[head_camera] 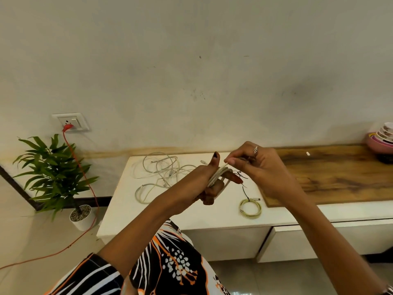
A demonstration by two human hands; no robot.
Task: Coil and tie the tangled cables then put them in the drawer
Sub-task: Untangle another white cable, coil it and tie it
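My left hand grips a bundle of white cable wound in loops around its fingers, thumb up. Just to its right, my right hand pinches the cable's end at the top of the bundle; a thin black tie hangs between the hands. A tangle of white cables lies loose on the white cabinet top behind my left arm. One coiled pale cable, bound with a black tie, lies flat near the cabinet's front edge. A white drawer below stands slightly pulled out.
A wooden slab covers the cabinet's right part, with stacked pink bowls at its far end. A potted plant stands on the floor at left, and an orange cord runs from the wall socket across the floor.
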